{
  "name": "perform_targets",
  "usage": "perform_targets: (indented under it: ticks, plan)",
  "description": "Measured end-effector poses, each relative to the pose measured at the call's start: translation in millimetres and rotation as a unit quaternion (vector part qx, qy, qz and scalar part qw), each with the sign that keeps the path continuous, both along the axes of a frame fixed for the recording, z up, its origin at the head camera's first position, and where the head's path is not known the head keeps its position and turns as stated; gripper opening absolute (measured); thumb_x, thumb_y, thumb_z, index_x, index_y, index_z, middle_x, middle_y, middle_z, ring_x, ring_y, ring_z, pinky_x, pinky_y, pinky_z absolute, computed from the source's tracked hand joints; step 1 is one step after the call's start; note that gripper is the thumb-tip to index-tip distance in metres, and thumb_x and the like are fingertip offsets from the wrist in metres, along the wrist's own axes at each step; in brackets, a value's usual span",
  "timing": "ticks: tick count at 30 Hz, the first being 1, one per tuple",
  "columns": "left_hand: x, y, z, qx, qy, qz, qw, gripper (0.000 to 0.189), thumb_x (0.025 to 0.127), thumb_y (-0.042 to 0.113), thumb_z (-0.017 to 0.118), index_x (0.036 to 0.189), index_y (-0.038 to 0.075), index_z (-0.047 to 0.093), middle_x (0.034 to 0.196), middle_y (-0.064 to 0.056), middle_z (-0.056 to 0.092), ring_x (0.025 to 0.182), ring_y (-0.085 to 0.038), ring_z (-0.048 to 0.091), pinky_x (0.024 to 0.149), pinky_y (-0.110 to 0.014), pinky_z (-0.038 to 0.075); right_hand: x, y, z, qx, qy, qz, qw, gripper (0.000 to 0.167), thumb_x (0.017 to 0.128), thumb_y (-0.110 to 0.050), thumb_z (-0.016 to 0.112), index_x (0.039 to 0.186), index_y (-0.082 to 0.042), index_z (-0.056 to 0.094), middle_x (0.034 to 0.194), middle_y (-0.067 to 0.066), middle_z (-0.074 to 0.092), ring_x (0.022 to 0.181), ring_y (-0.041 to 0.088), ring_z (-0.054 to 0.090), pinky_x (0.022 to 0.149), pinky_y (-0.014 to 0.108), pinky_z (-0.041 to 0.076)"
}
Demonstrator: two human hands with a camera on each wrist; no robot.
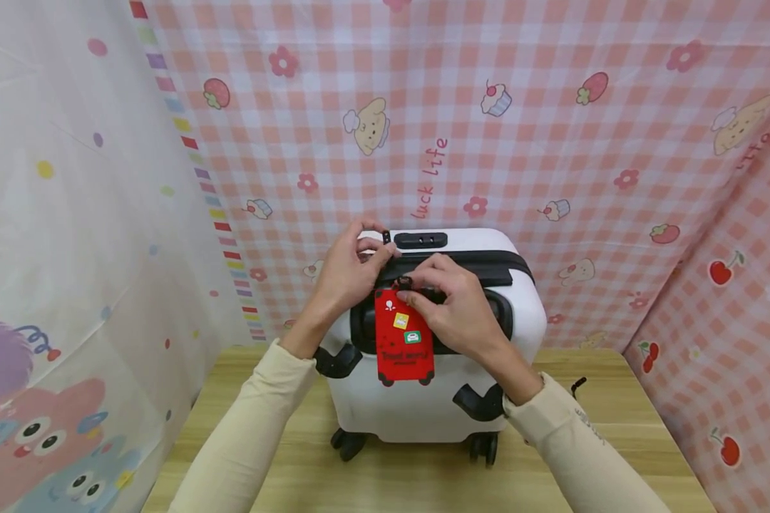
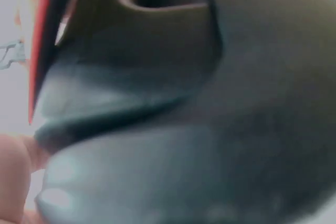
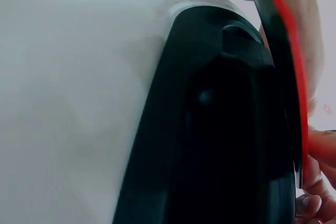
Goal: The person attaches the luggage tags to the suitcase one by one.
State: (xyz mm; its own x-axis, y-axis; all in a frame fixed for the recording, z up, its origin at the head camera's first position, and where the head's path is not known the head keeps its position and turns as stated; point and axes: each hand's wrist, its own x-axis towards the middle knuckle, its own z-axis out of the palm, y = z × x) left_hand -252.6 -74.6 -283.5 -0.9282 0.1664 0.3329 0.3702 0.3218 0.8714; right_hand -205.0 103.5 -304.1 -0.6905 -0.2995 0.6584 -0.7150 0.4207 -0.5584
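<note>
A white suitcase point(image 1: 417, 406) stands upright with a black carry handle point(image 1: 503, 313) on its near side. In front of that handle hangs a red luggage tag point(image 1: 404, 360) printed with small yellow and green pictures. My right hand point(image 1: 455, 306) pinches the black strap point(image 1: 406, 283) at the tag's top between thumb and fingers. To the upper left, my left hand point(image 1: 353, 263) pinches a black strap end point(image 1: 386, 236) beside the lock. Edge-on, the red tag point(image 2: 39, 51) shows in the left wrist view; the right wrist view has its edge point(image 3: 298, 77) near some fingertips point(image 3: 310, 205).
The suitcase stands on a wooden table point(image 1: 282, 442). Its combination lock point(image 1: 420, 240) is on top, and black wheels point(image 1: 349, 443) and curved black brackets point(image 1: 339, 361) stick out towards me. A checked pink cloth point(image 1: 520, 157) hangs behind; a small black item point(image 1: 578, 385) lies at right.
</note>
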Motion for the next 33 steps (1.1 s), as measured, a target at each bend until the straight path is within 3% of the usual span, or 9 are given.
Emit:
perform_targets:
  ticks: [3,7,11,18,25,33]
  plan:
    - [1.0,-2.9,0.8,-0.006,-0.026,-0.009,0.9996,0.032,0.094,0.013,0.068,0.122,0.007,0.055,0.098,-0.009,0.075,0.087,-0.019,0.071,0.082,-0.028,0.055,-0.5,0,0.1,-0.002,-0.007,0.001,1.0,0.01,0.085,-0.005,0.077,0.095,-0.004,0.076,0.093,0.002,0.062,0.081,0.013,0.053,0.068,0.028,0.049]
    - [1.2,-4.7,1.4,-0.012,-0.042,-0.001,0.999,0.026,0.093,0.014,0.07,0.116,0.006,0.063,0.103,-0.008,0.076,0.093,-0.019,0.07,0.088,-0.032,0.055,-0.5,-2,1.6,0.001,-0.022,0.006,0.9997,0.01,0.086,-0.006,0.076,0.096,-0.006,0.076,0.087,0.001,0.061,0.076,0.013,0.052,0.064,0.027,0.047]
    - [0.7,-3.6,1.8,-0.03,-0.017,0.008,0.9994,0.023,0.092,0.015,0.072,0.113,0.006,0.068,0.101,-0.009,0.076,0.09,-0.019,0.072,0.083,-0.034,0.057,-0.7,-3,4.1,0.009,-0.038,0.007,0.9992,0.007,0.088,-0.007,0.075,0.095,-0.007,0.075,0.079,0.0,0.058,0.07,0.012,0.051,0.061,0.026,0.044]
    - [-2.8,-2.7,-4.8,-0.035,0.047,-0.023,0.998,0.025,0.093,0.011,0.07,0.116,0.003,0.067,0.096,-0.011,0.075,0.079,-0.019,0.071,0.076,-0.033,0.058,-3.2,-4,7.4,0.03,-0.033,0.0,0.999,0.006,0.089,-0.009,0.074,0.094,-0.007,0.075,0.073,0.0,0.053,0.065,0.012,0.048,0.058,0.026,0.041]
    - [-3.6,-7.8,-8.8,0.0,0.05,-0.058,0.9971,0.021,0.095,0.007,0.066,0.115,0.004,0.07,0.098,-0.01,0.074,0.083,-0.019,0.069,0.077,-0.029,0.055,-10.1,-5,10.0,0.016,-0.017,0.018,0.9996,0.02,0.087,-0.008,0.076,0.106,-0.005,0.07,0.076,0.0,0.062,0.062,0.011,0.051,0.056,0.025,0.043]
    - [-3.6,-12.7,-7.9,0.027,0.028,-0.057,0.9976,0.019,0.093,0.007,0.067,0.111,0.003,0.074,0.103,-0.012,0.074,0.082,-0.017,0.071,0.073,-0.028,0.058,-15.6,-4,9.7,-0.017,-0.05,0.037,0.9979,0.034,0.087,-0.006,0.075,0.112,-0.006,0.053,0.083,0.002,0.072,0.056,0.012,0.055,0.053,0.025,0.041]
